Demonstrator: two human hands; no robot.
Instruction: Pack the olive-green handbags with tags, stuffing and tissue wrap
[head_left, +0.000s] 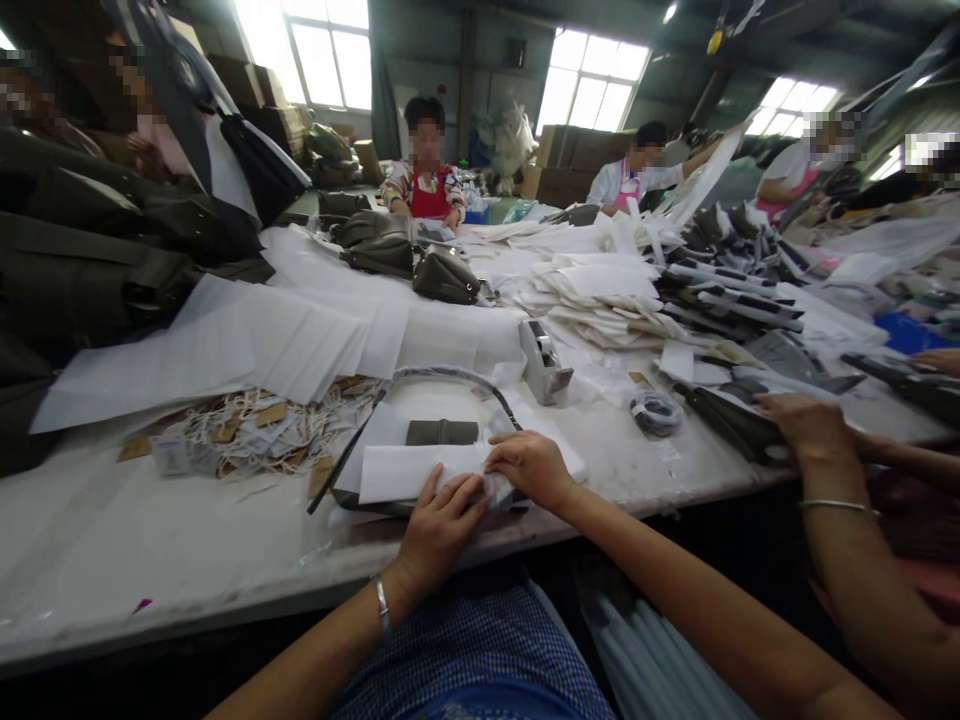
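Observation:
A dark bag (442, 432) with a long strap (450, 375) lies on the worktable in front of me, and a folded white foam sheet (397, 473) covers its near part. My left hand (442, 515) rests on the sheet's near right side, fingers stretched out flat. At the sheet's right end, the bent fingers of my right hand (534, 468) pinch its edge. Crumpled see-through wrapping (496, 492) shows between the two hands. What lies beneath my fingertips is partly hidden.
Left of the bag is a heap of strung tags (262, 435), with fanned white sheets (292, 330) behind. A tape dispenser (544, 362) and a tape roll (656, 410) stand right. A co-worker's hand (806, 425) handles another bag (727, 420). The table's front edge (300, 590) is close.

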